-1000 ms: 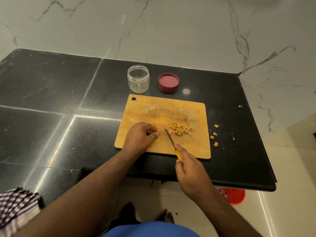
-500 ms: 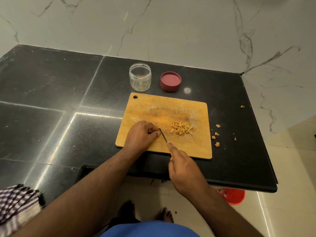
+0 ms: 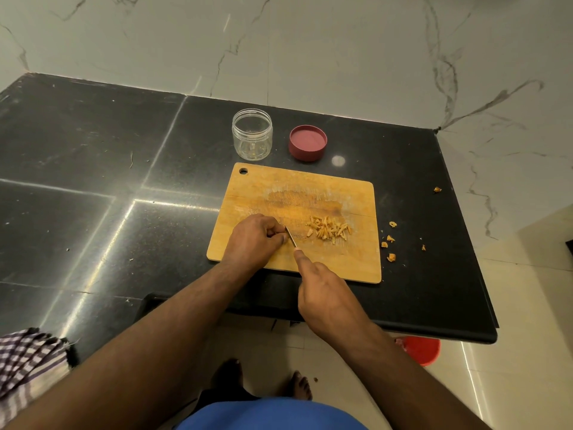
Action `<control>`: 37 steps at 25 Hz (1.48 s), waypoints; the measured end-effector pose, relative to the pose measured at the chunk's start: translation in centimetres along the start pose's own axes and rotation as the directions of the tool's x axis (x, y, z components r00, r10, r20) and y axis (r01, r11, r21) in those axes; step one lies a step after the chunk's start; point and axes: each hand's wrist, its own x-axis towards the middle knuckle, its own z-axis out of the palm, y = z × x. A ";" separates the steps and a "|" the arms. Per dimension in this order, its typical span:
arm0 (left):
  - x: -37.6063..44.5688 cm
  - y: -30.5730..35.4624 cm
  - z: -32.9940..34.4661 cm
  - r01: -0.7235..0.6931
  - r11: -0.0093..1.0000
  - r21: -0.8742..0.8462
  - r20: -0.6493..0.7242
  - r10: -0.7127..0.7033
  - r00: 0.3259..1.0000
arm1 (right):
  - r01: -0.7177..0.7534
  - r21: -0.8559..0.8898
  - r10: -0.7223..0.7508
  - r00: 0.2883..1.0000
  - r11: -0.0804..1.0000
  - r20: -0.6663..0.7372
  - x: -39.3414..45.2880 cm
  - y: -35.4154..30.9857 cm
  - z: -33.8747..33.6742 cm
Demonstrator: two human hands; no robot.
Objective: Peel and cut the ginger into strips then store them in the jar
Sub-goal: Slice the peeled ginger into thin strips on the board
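Left hand [image 3: 252, 240] sits on the wooden cutting board [image 3: 356, 262], fingers curled down tight, apparently pinning a ginger piece that is hidden under them, so what it grasps can't be confirmed. Right hand [image 3: 325, 297] grips the knife [image 3: 290, 236], index finger stretched along the spine; the handle is buried in the palm. The blade tip is right at the left hand's fingertips. Pile of cut ginger strips [image 3: 329, 229] lies on the board just right of the blade. Board rests on the black tabletop [image 3: 108, 169]. Clear jar [image 3: 252, 134], open and upright, stands behind the board's far left corner; red lid [image 3: 307, 143] just beside it to the right. Peel scraps [image 3: 390, 243] are scattered on the tabletop right of the board. Checked cloth [image 3: 28, 364] at the lower left edge.
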 end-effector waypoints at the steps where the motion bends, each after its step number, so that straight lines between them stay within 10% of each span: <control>1: 0.0 0.1 0.0 0.002 1.000 0.000 0.003 -0.002 1.000 | -0.003 -0.002 0.003 1.000 1.000 0.008 0.1 -0.1 0.0; 37: -0.7 0.2 -0.1 0.012 0.999 -0.049 -0.019 -0.013 1.000 | -0.073 0.219 0.114 0.976 0.973 -0.183 -3.2 4.2 -1.6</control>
